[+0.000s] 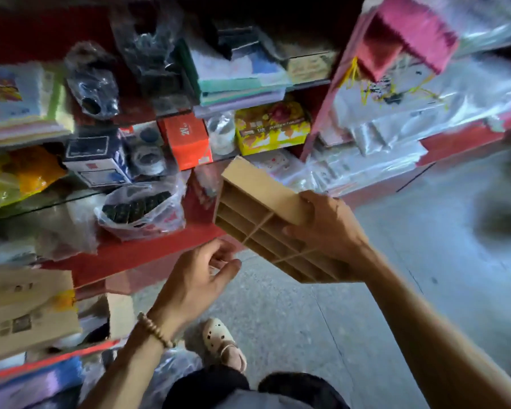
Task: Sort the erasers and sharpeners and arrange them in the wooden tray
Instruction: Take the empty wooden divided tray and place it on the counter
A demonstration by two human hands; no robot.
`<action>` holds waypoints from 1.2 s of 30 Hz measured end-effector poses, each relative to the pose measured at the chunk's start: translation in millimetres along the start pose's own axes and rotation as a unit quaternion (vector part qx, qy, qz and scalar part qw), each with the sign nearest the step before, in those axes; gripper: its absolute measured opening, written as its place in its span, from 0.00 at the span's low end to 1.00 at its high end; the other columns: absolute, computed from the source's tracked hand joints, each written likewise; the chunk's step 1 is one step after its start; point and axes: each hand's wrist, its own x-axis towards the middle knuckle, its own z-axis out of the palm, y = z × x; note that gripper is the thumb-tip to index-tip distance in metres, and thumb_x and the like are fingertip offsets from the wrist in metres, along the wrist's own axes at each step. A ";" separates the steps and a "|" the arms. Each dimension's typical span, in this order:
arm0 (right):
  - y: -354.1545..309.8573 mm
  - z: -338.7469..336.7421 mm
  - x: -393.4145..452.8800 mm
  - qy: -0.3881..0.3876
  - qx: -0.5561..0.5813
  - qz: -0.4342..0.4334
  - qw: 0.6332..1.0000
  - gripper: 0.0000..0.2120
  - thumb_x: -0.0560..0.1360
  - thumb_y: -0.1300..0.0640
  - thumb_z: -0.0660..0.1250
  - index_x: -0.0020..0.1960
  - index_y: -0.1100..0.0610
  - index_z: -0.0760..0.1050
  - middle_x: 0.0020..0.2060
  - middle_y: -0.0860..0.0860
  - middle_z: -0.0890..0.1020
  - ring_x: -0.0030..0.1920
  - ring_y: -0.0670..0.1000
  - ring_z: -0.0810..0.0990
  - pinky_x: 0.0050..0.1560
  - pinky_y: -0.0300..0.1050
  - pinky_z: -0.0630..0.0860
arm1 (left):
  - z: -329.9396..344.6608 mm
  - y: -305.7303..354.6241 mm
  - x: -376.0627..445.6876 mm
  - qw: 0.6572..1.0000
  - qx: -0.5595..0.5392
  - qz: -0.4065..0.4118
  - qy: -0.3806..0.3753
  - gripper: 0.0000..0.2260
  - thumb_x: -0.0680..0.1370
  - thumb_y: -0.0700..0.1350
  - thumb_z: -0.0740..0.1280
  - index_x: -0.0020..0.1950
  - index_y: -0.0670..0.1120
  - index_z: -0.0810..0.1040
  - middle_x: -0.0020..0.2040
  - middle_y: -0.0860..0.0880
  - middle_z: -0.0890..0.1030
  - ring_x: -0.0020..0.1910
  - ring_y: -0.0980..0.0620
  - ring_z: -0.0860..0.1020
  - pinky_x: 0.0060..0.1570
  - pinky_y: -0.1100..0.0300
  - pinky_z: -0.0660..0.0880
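1. Head view: the wooden tray (260, 214) is held in the air by the right hand (322, 228), tilted on edge, so that its empty compartments are turned down and to the left. It is gripped at its lower right part, with the fingers curled over the flat outer side and the thumb laid against the dividers.
2. The left hand (201, 278) is seen just below and left of the tray, apart from it, with fingers loosely curled and nothing held. A bead bracelet (155, 330) is worn on that wrist.
3. Behind the tray, red shelves (148, 255) are stocked with an orange box (188, 141), a yellow box (273, 128) and a plastic bag (142, 208) of dark items.
4. Below, a grey floor (307, 320) and a pale shoe (223, 343) are seen.
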 end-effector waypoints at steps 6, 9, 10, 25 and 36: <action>101.1 -58.5 -75.4 0.087 0.043 0.080 0.992 0.27 0.68 0.44 0.75 0.63 0.53 0.76 0.52 0.54 0.84 0.50 0.57 0.81 0.50 0.53 0.79 | 89.3 67.7 0.5 0.996 0.004 0.049 -0.075 0.12 0.72 0.56 0.70 0.53 0.54 0.80 0.45 0.58 0.83 0.46 0.62 0.81 0.48 0.60 0.78; 153.0 -83.9 -111.0 0.120 0.058 0.114 0.985 0.28 0.69 0.45 0.76 0.65 0.53 0.76 0.52 0.54 0.83 0.48 0.55 0.80 0.50 0.52 0.79 | 141.1 99.0 -3.9 0.993 0.008 0.072 -0.092 0.11 0.71 0.59 0.69 0.50 0.57 0.79 0.44 0.61 0.83 0.45 0.61 0.81 0.46 0.63 0.78; 171.1 -93.1 -123.9 0.132 0.061 0.129 0.981 0.28 0.69 0.45 0.76 0.65 0.53 0.76 0.52 0.54 0.83 0.49 0.56 0.80 0.50 0.52 0.79 | 160.6 111.4 -5.1 0.991 0.010 0.081 -0.104 0.09 0.72 0.56 0.70 0.51 0.56 0.80 0.44 0.60 0.83 0.44 0.61 0.81 0.45 0.64 0.77; 438.8 -220.2 -161.9 0.183 0.104 0.319 0.924 0.26 0.67 0.42 0.77 0.61 0.51 0.78 0.52 0.54 0.82 0.49 0.55 0.79 0.51 0.53 0.80 | 406.1 280.4 113.8 0.961 -0.015 0.147 -0.235 0.13 0.72 0.58 0.68 0.52 0.55 0.80 0.44 0.57 0.84 0.45 0.60 0.82 0.48 0.57 0.80; 617.4 -363.3 -93.4 0.246 0.099 0.375 0.888 0.26 0.66 0.44 0.77 0.61 0.53 0.79 0.52 0.55 0.83 0.51 0.57 0.81 0.55 0.57 0.78 | 562.9 439.0 268.5 0.930 0.021 0.182 -0.318 0.07 0.77 0.49 0.71 0.55 0.55 0.80 0.46 0.58 0.83 0.47 0.64 0.81 0.49 0.66 0.78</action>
